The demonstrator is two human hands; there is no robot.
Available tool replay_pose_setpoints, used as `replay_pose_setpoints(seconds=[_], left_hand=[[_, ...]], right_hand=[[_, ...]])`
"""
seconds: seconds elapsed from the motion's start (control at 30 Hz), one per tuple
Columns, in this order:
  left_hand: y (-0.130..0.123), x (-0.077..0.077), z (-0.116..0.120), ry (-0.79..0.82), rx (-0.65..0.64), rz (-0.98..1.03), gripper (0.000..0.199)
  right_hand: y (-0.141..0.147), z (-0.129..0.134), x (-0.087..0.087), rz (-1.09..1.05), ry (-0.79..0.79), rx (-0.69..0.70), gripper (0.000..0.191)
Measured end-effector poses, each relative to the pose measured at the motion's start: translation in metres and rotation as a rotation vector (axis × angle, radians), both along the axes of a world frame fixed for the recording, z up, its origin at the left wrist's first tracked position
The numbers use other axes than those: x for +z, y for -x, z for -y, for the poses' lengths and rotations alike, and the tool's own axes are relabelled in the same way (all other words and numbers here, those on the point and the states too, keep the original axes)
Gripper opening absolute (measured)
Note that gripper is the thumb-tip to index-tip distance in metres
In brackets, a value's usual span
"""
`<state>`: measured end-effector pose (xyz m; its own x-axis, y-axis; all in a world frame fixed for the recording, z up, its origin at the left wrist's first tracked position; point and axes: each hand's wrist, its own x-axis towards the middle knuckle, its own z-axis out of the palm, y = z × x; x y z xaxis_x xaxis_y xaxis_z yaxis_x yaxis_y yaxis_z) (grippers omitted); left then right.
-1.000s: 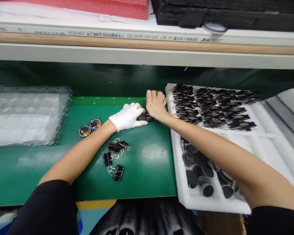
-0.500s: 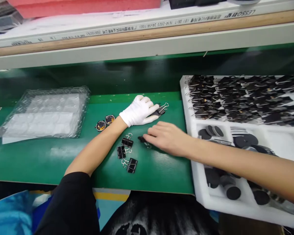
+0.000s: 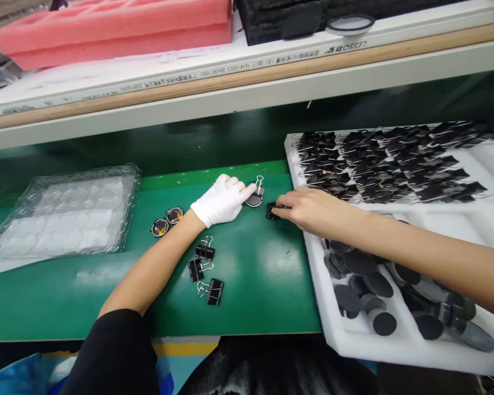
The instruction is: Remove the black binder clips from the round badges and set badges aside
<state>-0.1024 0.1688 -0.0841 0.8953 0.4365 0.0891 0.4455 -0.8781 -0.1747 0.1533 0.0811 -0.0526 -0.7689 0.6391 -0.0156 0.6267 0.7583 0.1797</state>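
My left hand [image 3: 220,202], in a white glove, lies on the green table with its index finger and thumb closed at a round dark disc [image 3: 253,201]. A binder clip [image 3: 258,189] sits on that disc, its wire handles pointing away from me. My bare right hand [image 3: 304,208] pinches a black binder clip [image 3: 272,210], just right of the disc and apart from it. Nearer me, left of centre, are three loose black binder clips [image 3: 214,292]. Two round pieces with orange and black insides [image 3: 167,221] lie beside my left wrist.
On the right stands a white foam tray [image 3: 319,299] holding rows of clipped black pieces [image 3: 395,162] and loose round discs [image 3: 360,263]. Clear plastic trays [image 3: 66,211] lie at the left. Above the back runs a shelf [image 3: 189,90] bearing pink foam [image 3: 119,27] and black foam [image 3: 284,22].
My right hand has moved away from the loose clips, up and to the right, with a binder clip. The clip at my left hand has turned from pointing right to pointing away. The view has shifted.
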Motion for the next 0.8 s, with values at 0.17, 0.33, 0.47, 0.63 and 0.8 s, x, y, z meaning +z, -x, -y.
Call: replay_pose_setpoints(seconds=[0.17,0.33,0.47,0.63,0.8], left_hand=[[-0.004,0.008,0.0,-0.033,-0.013,0.076,0.058],[-0.006,0.01,-0.002,0.032,-0.026,0.023,0.055],[-0.004,0.014,-0.002,-0.008,0.059,0.071,0.041],[0.001,0.012,-0.007,0.134,0.134,0.086,0.026],[0.011,-0.001,-0.011,0.26,0.277,0.231,0.045]], right_hand=[[0.003,-0.012,0.0,-0.02,0.06,-0.056,0.034],[-0.003,-0.015,-0.004,-0.084,0.087,-0.082,0.032],[-0.007,-0.014,-0.006,-0.123,0.115,-0.089,0.032],[-0.002,-0.017,-0.009,-0.192,0.163,-0.173,0.033],[0.017,-0.038,-0.011,-0.28,0.223,-0.275,0.035]])
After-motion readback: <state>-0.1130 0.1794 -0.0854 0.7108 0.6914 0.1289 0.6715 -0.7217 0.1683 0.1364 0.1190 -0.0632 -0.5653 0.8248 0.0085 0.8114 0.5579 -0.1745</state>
